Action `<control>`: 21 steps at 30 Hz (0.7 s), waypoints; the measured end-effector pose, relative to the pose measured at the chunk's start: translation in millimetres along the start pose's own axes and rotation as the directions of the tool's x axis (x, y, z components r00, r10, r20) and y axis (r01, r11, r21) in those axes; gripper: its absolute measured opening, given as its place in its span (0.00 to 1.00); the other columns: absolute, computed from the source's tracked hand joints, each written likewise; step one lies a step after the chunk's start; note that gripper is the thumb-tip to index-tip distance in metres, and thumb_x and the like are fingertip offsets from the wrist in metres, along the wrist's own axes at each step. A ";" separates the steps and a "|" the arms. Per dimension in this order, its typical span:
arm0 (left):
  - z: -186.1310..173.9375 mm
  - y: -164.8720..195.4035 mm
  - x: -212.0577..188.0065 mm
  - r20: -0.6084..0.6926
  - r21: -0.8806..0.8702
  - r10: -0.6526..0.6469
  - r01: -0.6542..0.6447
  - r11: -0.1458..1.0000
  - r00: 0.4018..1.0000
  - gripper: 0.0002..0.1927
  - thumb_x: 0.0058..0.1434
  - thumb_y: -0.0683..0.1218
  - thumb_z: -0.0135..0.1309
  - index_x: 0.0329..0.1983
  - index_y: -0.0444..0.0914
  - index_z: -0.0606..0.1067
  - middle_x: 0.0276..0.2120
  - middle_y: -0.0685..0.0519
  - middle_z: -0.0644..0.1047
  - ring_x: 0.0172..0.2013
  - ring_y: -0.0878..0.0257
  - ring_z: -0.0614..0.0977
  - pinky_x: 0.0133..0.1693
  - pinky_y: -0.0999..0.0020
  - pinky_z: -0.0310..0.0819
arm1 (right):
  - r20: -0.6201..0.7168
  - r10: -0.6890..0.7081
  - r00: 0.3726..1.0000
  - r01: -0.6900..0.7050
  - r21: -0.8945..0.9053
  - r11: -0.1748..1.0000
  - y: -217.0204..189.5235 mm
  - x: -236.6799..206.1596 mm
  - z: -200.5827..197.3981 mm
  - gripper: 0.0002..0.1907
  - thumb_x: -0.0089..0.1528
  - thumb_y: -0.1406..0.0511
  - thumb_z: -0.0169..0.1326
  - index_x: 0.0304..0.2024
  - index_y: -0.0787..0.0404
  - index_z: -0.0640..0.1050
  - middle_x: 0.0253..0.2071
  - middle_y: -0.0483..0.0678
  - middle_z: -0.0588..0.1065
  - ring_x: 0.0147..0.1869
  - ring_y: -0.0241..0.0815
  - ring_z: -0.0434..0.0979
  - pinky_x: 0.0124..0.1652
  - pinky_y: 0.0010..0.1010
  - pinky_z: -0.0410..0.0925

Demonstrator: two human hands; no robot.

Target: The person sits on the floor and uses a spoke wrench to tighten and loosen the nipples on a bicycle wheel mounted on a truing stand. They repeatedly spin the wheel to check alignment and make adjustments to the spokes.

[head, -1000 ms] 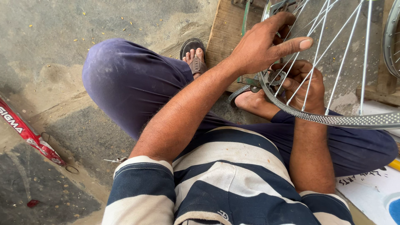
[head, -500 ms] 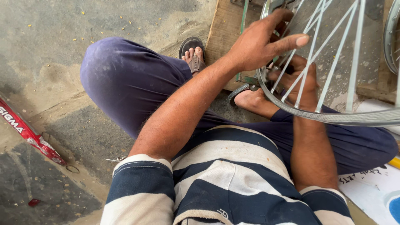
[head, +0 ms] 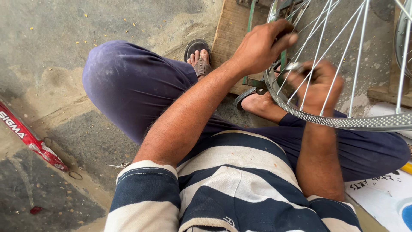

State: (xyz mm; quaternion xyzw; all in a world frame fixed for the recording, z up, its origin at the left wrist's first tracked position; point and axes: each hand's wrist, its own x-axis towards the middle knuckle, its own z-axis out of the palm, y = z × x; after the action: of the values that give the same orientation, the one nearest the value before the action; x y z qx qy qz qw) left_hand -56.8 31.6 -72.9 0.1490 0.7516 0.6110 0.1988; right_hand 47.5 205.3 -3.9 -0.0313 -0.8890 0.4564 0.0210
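The bicycle wheel (head: 343,122) stands on the concrete floor (head: 64,64), its rim over the person's lap. Behind it lies a wooden board (head: 229,32). The left hand (head: 259,47) clasps the rim's top edge; the right hand (head: 317,86) is clenched among the spokes (head: 360,51), which partly hide it.

Upper right: spokes (head: 326,51) sit close together, so your fingers (head: 286,39) fit only through the narrow gaps. The rim (head: 334,122) blocks the way low across the right. A wooden board (head: 229,34) and green metal frame (head: 249,38) crowd top centre. Your bent knee (head: 128,86) fills the middle. The concrete floor (head: 64,51) in the upper left is open; a red strip (head: 30,137) lies at the left edge.
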 end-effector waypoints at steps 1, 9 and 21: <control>-0.4 0.8 -1.8 -0.041 0.027 0.052 -0.051 0.998 0.998 0.19 0.68 0.56 0.52 0.53 0.39 0.77 0.41 0.47 0.85 0.42 0.54 0.88 0.45 0.55 0.81 | -0.001 0.059 0.998 -0.059 0.146 0.987 2.4 1.9 -3.4 0.11 0.66 0.75 0.66 0.48 0.70 0.78 0.44 0.53 0.81 0.45 0.41 0.84 0.45 0.28 0.78; -1.1 2.0 -7.0 -0.084 0.054 0.164 -0.160 0.986 0.983 0.13 0.63 0.44 0.59 0.50 0.38 0.77 0.41 0.46 0.84 0.42 0.53 0.87 0.44 0.57 0.80 | 0.265 0.347 0.900 -0.435 0.476 0.764 13.3 11.7 17.1 0.13 0.65 0.75 0.60 0.53 0.69 0.80 0.44 0.50 0.81 0.45 0.37 0.82 0.45 0.25 0.77; -1.3 1.5 -6.2 -0.047 0.032 0.139 -0.138 0.990 0.989 0.13 0.63 0.45 0.59 0.50 0.37 0.77 0.41 0.47 0.84 0.42 0.55 0.87 0.44 0.59 0.81 | 0.349 0.231 0.908 -0.270 0.067 0.961 -5.1 17.0 1.9 0.14 0.66 0.72 0.58 0.55 0.68 0.80 0.47 0.53 0.81 0.47 0.38 0.82 0.46 0.27 0.75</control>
State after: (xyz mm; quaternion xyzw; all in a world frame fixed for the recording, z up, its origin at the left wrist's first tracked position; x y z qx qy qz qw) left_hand -52.0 27.9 -70.5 0.1886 0.7528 0.6160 0.1352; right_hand 30.2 202.1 -0.7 -0.0653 -0.8406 0.5035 -0.1887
